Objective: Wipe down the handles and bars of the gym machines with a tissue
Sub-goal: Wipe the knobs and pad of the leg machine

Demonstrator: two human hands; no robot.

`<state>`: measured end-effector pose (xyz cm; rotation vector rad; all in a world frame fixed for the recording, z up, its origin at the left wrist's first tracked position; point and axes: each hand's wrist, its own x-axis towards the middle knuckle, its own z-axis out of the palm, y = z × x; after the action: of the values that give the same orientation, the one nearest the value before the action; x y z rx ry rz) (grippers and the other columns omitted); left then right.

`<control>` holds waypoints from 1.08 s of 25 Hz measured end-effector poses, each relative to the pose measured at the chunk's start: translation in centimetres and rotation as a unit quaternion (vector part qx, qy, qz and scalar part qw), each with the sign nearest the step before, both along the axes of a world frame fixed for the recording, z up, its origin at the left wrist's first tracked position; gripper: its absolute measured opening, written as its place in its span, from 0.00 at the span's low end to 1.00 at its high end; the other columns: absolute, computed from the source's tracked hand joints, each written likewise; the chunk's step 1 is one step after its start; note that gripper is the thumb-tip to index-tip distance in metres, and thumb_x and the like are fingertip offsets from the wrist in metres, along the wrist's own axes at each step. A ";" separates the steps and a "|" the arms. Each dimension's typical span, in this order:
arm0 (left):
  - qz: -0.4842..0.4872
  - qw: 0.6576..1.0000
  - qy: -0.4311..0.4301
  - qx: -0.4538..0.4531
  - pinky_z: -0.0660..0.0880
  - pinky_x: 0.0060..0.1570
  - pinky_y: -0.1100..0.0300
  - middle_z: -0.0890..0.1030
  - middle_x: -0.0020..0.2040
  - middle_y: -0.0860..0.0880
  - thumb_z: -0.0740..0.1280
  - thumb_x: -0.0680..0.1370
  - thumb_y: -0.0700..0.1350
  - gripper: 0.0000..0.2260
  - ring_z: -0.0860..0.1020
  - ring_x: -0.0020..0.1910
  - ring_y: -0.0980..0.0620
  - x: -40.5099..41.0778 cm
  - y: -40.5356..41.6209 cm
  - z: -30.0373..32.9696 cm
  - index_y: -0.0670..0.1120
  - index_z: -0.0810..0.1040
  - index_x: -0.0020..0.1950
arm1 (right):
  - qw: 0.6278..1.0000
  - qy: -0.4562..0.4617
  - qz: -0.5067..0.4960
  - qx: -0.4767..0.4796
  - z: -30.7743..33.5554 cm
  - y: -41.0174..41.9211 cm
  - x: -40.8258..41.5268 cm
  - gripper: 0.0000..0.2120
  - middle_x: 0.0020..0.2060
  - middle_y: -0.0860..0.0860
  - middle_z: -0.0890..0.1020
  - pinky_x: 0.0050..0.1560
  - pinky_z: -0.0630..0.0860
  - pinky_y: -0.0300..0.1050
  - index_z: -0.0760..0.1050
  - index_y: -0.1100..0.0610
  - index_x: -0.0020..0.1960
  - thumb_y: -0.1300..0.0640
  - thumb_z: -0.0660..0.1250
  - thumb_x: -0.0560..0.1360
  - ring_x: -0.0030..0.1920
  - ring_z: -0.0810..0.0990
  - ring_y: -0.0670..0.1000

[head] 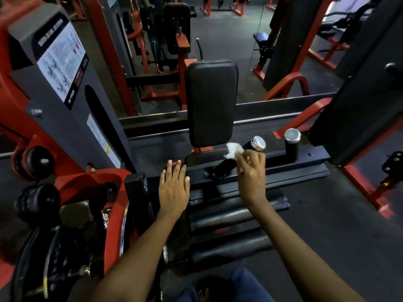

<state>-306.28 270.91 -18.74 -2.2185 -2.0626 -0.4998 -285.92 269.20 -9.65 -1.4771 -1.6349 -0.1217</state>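
From the head view, the right hand (250, 171) pinches a crumpled white tissue (233, 150) against the slanted black handle (248, 147) with its shiny chrome cap. The left hand (174, 188) lies flat, fingers straight, on the matte black frame bar (196, 182), before the smooth padded backrest (210, 101).

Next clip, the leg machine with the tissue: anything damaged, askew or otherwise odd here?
Nothing stands out. The right hand holds the white tissue against the angled black handle with the chrome cap. The left hand rests flat on the black frame bar. The second handle stands upright, and the back pad looks intact.
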 end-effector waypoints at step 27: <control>0.026 0.999 -0.036 -0.023 0.57 0.73 0.46 0.67 0.74 0.47 0.43 0.82 0.54 0.26 0.60 0.76 0.44 0.5 -0.9 0.2 0.44 0.67 0.74 | 0.901 -0.376 0.085 -0.200 2.3 2.3 -2.4 0.10 0.43 0.60 0.80 0.43 0.75 0.49 0.77 0.63 0.49 0.66 0.60 0.71 0.49 0.77 0.60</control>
<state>-305.83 269.96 -18.59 -2.1971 -2.1818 -0.5412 -288.34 271.51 -7.40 -1.6943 -2.5284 -0.3013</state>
